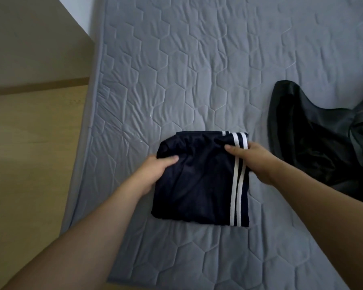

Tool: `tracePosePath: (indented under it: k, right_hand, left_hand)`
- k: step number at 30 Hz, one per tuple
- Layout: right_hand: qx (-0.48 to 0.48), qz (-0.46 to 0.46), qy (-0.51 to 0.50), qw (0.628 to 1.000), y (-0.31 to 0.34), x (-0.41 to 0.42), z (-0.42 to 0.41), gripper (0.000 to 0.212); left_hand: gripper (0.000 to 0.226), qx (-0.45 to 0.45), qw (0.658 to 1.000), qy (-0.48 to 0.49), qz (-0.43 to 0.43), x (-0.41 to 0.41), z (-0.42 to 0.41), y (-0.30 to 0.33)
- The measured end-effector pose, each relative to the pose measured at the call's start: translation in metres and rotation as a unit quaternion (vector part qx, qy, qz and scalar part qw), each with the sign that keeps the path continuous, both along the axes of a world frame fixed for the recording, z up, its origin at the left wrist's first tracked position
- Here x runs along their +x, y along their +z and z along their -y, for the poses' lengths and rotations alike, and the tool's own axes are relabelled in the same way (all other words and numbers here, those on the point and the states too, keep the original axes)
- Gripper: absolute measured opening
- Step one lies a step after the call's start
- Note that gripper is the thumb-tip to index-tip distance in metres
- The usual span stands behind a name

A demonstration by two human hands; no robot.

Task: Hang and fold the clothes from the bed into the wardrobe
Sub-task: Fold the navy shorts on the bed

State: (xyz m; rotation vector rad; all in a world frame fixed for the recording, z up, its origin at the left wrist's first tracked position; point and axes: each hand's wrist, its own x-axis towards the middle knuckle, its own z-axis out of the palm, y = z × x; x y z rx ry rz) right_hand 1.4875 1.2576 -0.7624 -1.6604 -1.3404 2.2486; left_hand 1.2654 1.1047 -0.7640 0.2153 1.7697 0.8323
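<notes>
While only the head view is on record, it lists as follows.

Item 1: navy folded sports garment with two white side stripes (199,185), thin knit fabric, lying flat on the grey quilted mattress with hexagon stitching (176,70), near the mattress's near-left part. It is folded to a rough square; the striped edge is on the side away from the mattress's left border, and a waistband or hem shows at the far edge.

Item 2: left hand (155,170), at the garment's left edge, thumb laid on top of the cloth and fingers tucked under or round the edge, gripping it.

Item 3: right hand (254,162), at the striped edge toward the far corner, thumb across the stripes, the fingers below out of sight; it appears to pinch the fold.

Item 4: black glossy crumpled garment (314,143), loose on the mattress, well apart from the navy piece toward the mattress's right side, running out of view.

Item 5: pale wooden panel (29,122), flush along the mattress's left border; whether it belongs to the wardrobe cannot be told.

Handling note, as judgement: the navy piece looks light, soft and rather slick, likely to slump or unfold if lifted by one edge. Hold both side edges, layers pinched together, or slide a palm beneath, and carry it level.
</notes>
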Motion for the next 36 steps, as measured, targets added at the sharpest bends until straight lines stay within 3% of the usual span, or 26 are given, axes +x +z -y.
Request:
tracePosePath:
  k: [5,10,13,18,21,25,28,30,33,36]
  right_hand:
    - [0.093,0.129,-0.043,0.986,-0.036,-0.028,0.003,0.034]
    - [0.111,0.041,-0.082,0.99,-0.052,-0.035,0.009,0.04]
    - [0.078,0.032,-0.117,0.99,-0.054,-0.035,0.009,0.056]
    - [-0.002,0.052,-0.043,0.998,-0.058,-0.027,0.01,0.04]
    - [-0.006,0.087,-0.087,0.992,-0.06,-0.026,0.004,0.039]
    - [0.032,0.124,-0.092,0.987,-0.06,-0.022,-0.014,0.06]
    - [0.066,0.108,-0.114,0.985,-0.058,-0.01,-0.002,0.074]
    - [0.103,0.103,-0.089,0.985,-0.059,0.0,0.03,0.082]
    - [0.123,0.141,-0.016,0.982,-0.068,0.01,0.079,0.063]
    - [0.117,0.128,-0.009,0.985,-0.075,0.021,0.084,0.049]
  left_hand:
    - [0.043,-0.024,0.998,0.051,-0.014,0.004,-0.029,-0.023]
    - [0.042,-0.012,0.992,0.124,-0.034,0.005,-0.034,-0.05]
    - [0.049,-0.02,0.99,0.136,-0.019,0.004,-0.032,-0.058]
    - [0.069,-0.02,0.997,0.07,0.031,0.007,-0.03,-0.062]
    - [0.054,-0.038,0.996,0.084,-0.01,0.004,-0.035,-0.064]
    - [0.054,-0.068,0.981,0.121,-0.137,-0.019,-0.032,-0.063]
    - [0.066,-0.083,0.995,0.049,-0.042,-0.022,-0.005,-0.053]
    - [0.081,-0.051,0.998,-0.004,-0.027,-0.004,0.012,-0.055]
    - [0.071,-0.022,0.988,-0.073,-0.131,0.036,0.024,-0.066]
    - [0.054,-0.098,0.92,-0.165,-0.342,0.047,0.027,-0.065]
